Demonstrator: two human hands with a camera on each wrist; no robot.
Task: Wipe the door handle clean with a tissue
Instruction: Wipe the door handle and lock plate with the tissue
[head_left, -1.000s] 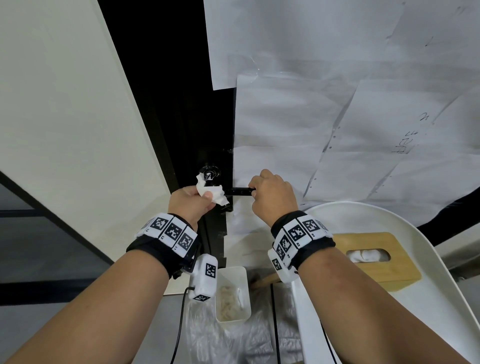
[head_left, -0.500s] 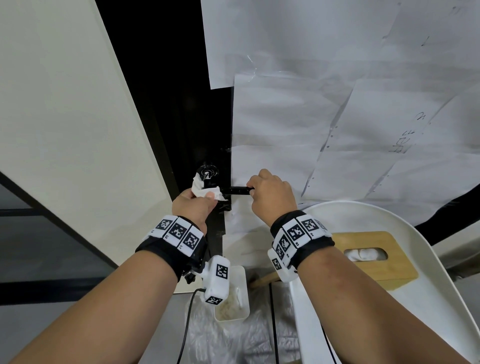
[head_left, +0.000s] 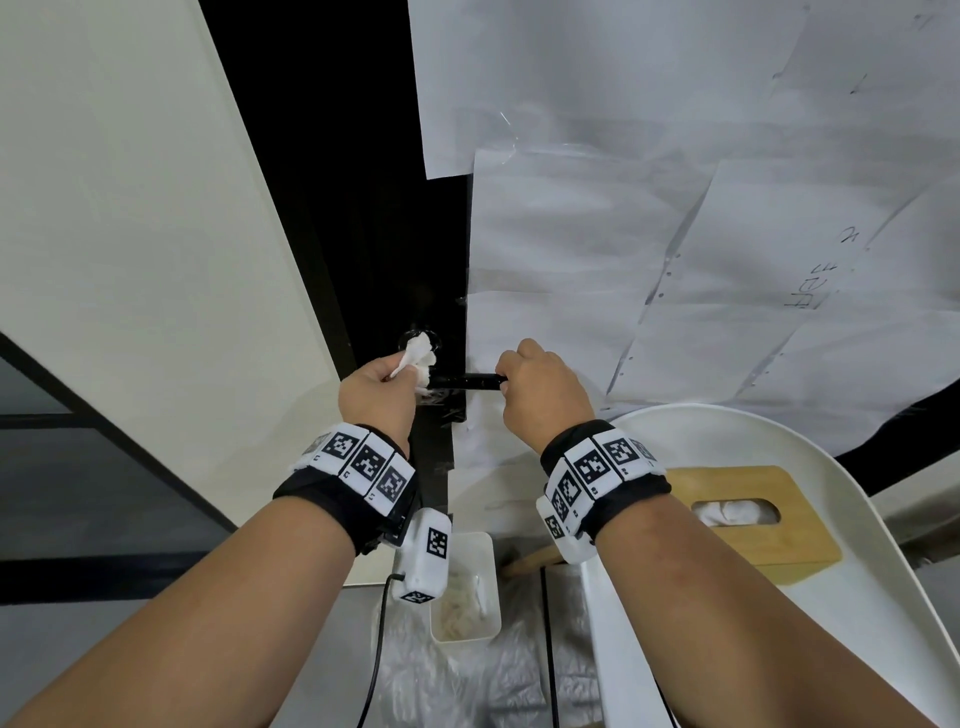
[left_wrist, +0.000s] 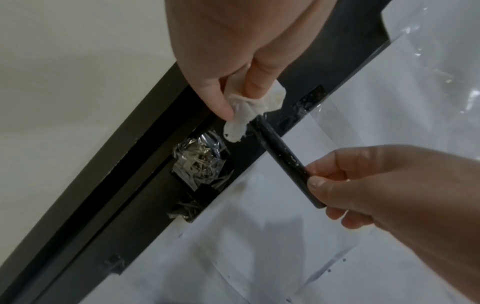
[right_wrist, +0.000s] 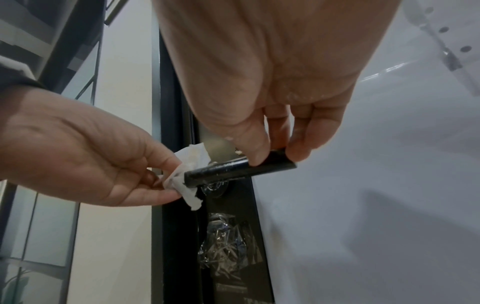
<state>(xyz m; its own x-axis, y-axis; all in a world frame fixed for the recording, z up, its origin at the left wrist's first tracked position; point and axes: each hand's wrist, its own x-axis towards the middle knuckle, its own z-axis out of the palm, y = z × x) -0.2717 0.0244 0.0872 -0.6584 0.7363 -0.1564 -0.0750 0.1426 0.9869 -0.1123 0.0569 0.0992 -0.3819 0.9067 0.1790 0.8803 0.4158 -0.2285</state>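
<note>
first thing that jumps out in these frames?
Two hands meeting at the black cylindrical door handle at centre: the left hand pinches a crumpled white tissue against its door-side end, while the right hand grips its free end. Large white paper sheets cover the door above; a wooden tissue box sits lower right.

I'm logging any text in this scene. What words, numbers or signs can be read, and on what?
Handwriting on the paper sheets covering the door, right side: sideways pen marks, not legible.
Square black-and-white coded markers on the wristbands and the wrist camera: patterns only; the tiny characters beside them are too small to read.
Wooden tissue box: no text visible.
</note>
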